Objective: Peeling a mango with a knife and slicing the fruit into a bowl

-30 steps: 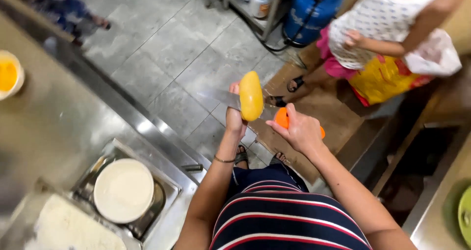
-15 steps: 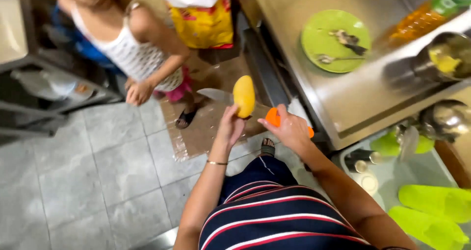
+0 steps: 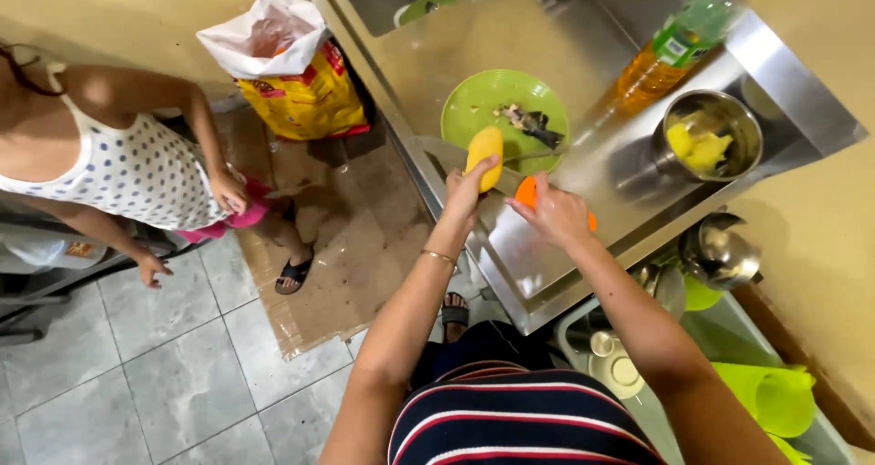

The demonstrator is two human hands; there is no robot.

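Nearest stood the person in the striped top, both arms stretched out over the edge of the steel tabletop (image 3: 538, 255). The left hand (image 3: 467, 188) had its fingers wrapped round the lower end of a peeled yellow mango (image 3: 484, 153), holding it upright above the tabletop's edge. Just beside it, the right hand (image 3: 554, 215) had closed on the orange handle of a knife (image 3: 527, 191), whose grey blade (image 3: 433, 152) ran off to the left behind the fruit.

Just past the fruit, a green plate (image 3: 483, 109) lay on the tabletop with dark scraps on it. To its right sat a steel bowl (image 3: 713, 135) with yellow pieces of fruit inside, and behind that a bottle of amber liquid (image 3: 670, 55) lay tilted.

Below the tabletop's right end, green plastic ware (image 3: 775, 397) and steel dishes filled a sink.

Off to the left, another person in a spotted white top (image 3: 128, 173) stood on the cardboard on the floor, near a yellow-and-red sack (image 3: 305, 87) against the wall.
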